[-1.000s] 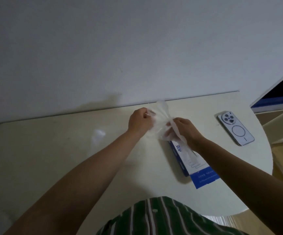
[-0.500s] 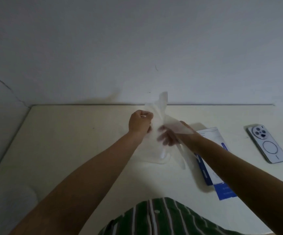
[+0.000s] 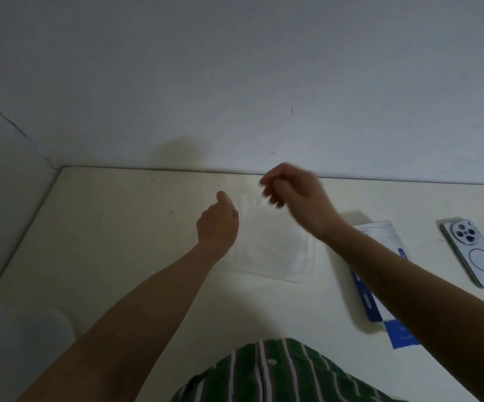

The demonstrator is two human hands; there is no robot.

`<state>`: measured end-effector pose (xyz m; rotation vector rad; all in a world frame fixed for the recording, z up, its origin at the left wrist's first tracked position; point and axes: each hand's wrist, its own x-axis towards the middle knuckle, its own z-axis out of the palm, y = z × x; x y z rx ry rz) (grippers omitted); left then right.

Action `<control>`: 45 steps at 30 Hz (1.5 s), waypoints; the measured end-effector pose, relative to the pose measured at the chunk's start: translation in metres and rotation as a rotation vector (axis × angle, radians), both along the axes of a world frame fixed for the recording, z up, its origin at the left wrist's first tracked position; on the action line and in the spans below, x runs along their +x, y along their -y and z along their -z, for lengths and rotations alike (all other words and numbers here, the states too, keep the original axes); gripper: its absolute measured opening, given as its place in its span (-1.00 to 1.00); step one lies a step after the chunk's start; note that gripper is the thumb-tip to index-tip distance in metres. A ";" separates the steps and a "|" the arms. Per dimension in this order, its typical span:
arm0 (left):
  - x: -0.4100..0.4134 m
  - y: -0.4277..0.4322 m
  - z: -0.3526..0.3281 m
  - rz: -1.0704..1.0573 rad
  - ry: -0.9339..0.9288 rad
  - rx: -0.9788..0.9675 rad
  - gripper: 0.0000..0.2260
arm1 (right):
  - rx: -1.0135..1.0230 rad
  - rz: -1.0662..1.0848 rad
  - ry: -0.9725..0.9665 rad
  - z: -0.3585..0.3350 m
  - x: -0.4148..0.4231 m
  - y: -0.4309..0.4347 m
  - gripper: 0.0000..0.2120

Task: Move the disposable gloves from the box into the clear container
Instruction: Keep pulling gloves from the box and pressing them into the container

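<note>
the clear container [image 3: 278, 256] is lying flat; the left hand [image 3: 217, 224] is hovering at its 9 o'clock, fingers hidden. the blurred right hand [image 3: 295, 192] is curling at 12 o'clock, hold unclear. its forearm is covering the box [image 3: 379, 236] at 3 o'clock, phone [image 3: 475, 256] beyond.

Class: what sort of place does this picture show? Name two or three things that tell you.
Probably a room at home, not a workshop: a plain pale table set against a bare white wall, with a phone and a blue-and-white box lying on it.

Clear plastic container [image 3: 278, 256], matt table [image 3: 119, 227]
</note>
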<state>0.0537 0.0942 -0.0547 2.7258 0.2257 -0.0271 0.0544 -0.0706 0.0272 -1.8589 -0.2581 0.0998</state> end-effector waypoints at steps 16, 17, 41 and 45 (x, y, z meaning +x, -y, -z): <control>0.005 -0.001 0.011 0.598 0.246 0.499 -0.56 | -0.891 -0.252 -0.476 0.111 0.007 -0.023 -0.58; 0.007 0.003 0.008 0.680 0.242 0.478 -0.63 | -0.893 -0.248 -0.474 0.112 0.006 -0.024 -0.60; 0.011 -0.008 0.051 0.407 -0.576 0.221 -0.06 | -0.930 -0.117 -0.282 0.098 0.013 -0.022 -0.62; 0.013 -0.008 0.051 0.402 -0.602 0.217 -0.02 | -0.843 -0.477 -0.420 0.092 0.005 -0.030 -0.76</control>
